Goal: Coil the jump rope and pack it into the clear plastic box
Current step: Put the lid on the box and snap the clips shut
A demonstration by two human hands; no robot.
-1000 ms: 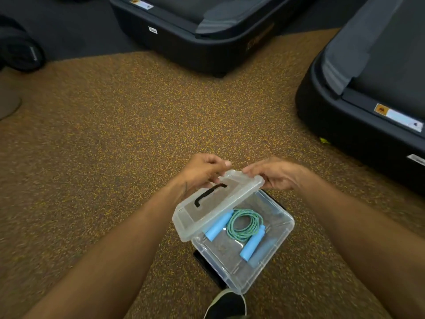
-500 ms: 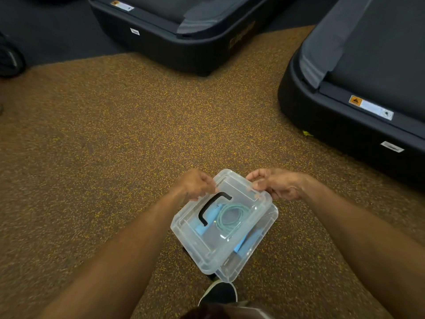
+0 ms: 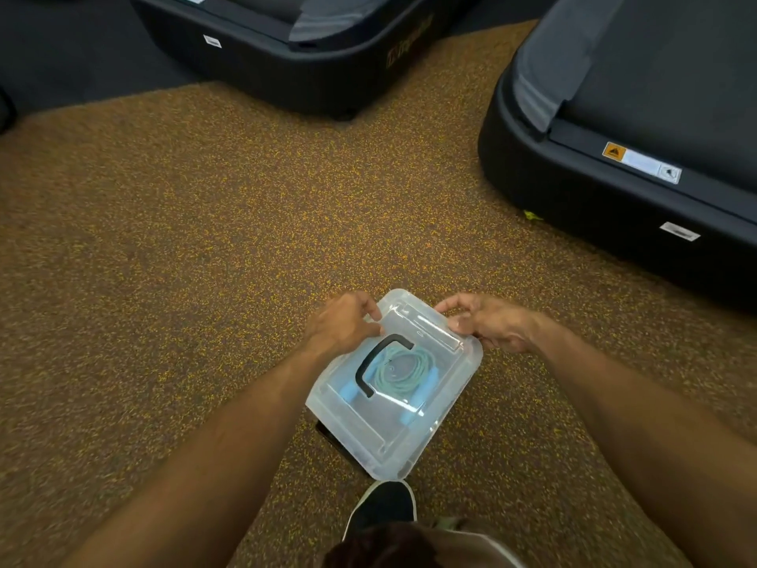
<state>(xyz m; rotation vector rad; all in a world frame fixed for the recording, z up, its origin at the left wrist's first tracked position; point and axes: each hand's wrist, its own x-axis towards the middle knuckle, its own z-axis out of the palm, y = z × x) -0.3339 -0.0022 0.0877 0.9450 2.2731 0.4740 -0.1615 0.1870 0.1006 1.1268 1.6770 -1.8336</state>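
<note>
- Head view — a clear box point(image 3: 459, 382) of glossy, see-through plastic sits on the floor point(image 3: 205, 248), rectangular with rounded corners and turned at an angle to the person.
- Its lid point(image 3: 368, 430) lies on top, with a curved black handle point(image 3: 379, 362) across the middle.
- The rope point(image 3: 403, 373) is inside the box, seen through the lid: a thin teal cord wound in a round coil, with two smooth light-blue grips point(image 3: 409, 416) lying beside it.
- The left hand point(image 3: 344, 323) grips the lid's far left corner, fingers curled over the edge.
- The right hand point(image 3: 487, 321) pinches the lid's far right edge between thumb and bent fingers.
- The floor is a grainy brown surface flecked with yellow.
- A thin dark slab point(image 3: 327, 431) shows from under the box's near left side — what it is cannot be told.
- A black shoe point(image 3: 383, 504) with a pale sole points at the box's near corner.
- Two bulky black machines point(image 3: 614, 198) with matte, rounded bases stand well apart from the box, at the top and right.
</note>
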